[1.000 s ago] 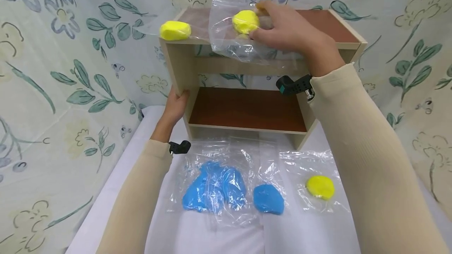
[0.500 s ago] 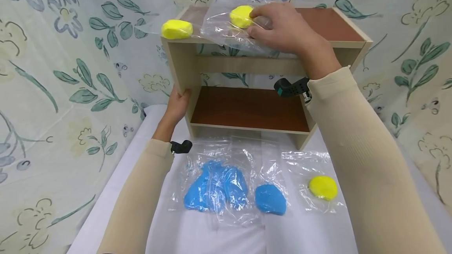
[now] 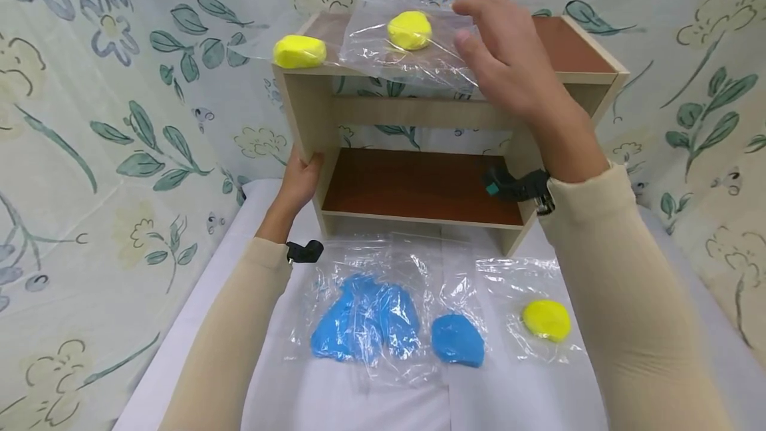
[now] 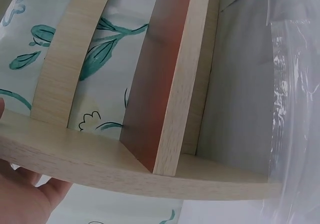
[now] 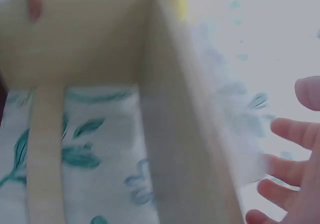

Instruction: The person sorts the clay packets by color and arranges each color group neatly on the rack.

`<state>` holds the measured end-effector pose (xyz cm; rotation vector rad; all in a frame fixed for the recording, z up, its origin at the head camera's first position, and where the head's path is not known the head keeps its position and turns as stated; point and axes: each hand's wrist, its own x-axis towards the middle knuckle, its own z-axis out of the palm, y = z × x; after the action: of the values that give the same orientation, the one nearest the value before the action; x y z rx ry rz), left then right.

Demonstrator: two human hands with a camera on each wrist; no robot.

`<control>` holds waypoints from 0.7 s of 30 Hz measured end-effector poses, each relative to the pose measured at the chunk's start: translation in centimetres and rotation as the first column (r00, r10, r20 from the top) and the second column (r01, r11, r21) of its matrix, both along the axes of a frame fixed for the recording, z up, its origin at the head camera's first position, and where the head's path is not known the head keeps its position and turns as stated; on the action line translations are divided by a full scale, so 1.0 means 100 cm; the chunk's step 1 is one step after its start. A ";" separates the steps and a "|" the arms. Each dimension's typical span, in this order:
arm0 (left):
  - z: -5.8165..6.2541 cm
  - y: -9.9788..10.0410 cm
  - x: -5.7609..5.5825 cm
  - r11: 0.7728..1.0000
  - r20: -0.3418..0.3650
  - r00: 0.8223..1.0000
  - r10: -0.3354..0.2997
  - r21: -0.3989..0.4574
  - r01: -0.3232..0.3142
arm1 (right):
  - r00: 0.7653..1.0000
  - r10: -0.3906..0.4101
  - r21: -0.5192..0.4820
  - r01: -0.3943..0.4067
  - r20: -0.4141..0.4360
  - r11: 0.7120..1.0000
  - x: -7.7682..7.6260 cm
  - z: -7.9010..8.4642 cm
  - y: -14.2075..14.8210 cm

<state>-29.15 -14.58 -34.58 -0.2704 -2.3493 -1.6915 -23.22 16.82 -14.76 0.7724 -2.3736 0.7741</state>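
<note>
My left hand (image 3: 301, 177) grips the left side panel of a small wooden shelf unit (image 3: 308, 112); in the left wrist view, that hand (image 4: 27, 196) is at the panel's outer face. Over the top board, my right hand (image 3: 509, 52) is raised with spread fingers and nothing in them. Just left of it, a yellow lump of modelling clay (image 3: 409, 30) in a clear plastic bag (image 3: 365, 45) lies on the top board. A second yellow lump (image 3: 299, 52) sits at the board's left front corner. The right wrist view is blurred and shows the spread right hand (image 5: 295, 169).
On the white cloth (image 3: 347, 404) before the shelf lie bagged blue lumps (image 3: 365, 318), a single blue lump (image 3: 457, 340) and a bagged yellow lump (image 3: 546, 320). The shelf has a brown lower board (image 3: 419, 185). A flowered cloth (image 3: 149, 98) hangs behind.
My right hand set the bagged yellow clay down on the top board, slightly left, then let go and drew back to the right. The left hand stays on the side panel.
</note>
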 end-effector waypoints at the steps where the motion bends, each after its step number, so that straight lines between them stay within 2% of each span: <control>1: 0.003 0.001 0.003 1.000 0.001 1.000 -0.003 0.001 0.003 | 0.998 0.032 -0.036 -0.034 -0.056 0.999 0.009 -0.006 0.004; 4: 0.013 0.004 0.013 1.000 0.012 1.000 -0.009 0.001 0.009 | 0.978 0.073 -0.159 -0.105 -0.198 0.982 0.037 -0.028 0.015; 6: 0.016 0.005 0.015 1.000 0.007 1.000 -0.010 -0.005 0.010 | 0.968 0.060 -0.194 -0.109 -0.242 0.975 0.053 -0.042 0.021; 7: 0.015 0.005 0.014 1.000 0.002 1.000 -0.013 -0.011 0.013 | 0.970 0.046 -0.212 -0.099 -0.239 0.972 0.062 -0.048 0.024; 10: 0.010 0.003 0.009 1.000 -0.011 1.000 -0.009 -0.018 0.009 | 0.980 0.033 -0.184 -0.070 -0.196 0.981 0.079 -0.065 0.033; 13: 0.001 -0.001 0.001 1.000 -0.004 1.000 0.006 -0.021 -0.007 | 0.992 0.036 -0.139 -0.053 -0.120 0.989 0.088 -0.079 0.043; 17: -0.005 -0.003 -0.005 0.999 0.015 0.999 0.030 -0.026 -0.030 | 0.999 0.038 -0.061 -0.038 -0.011 0.997 0.091 -0.101 0.057; 21: -0.007 -0.001 -0.005 0.999 0.014 1.000 0.028 -0.018 -0.028 | 0.992 0.012 0.103 -0.025 0.125 0.994 0.089 -0.124 0.075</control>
<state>-29.67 -14.66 -35.24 -0.2285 -2.3677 -1.6664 -14.30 24.37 -27.18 0.8105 -2.5387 0.7298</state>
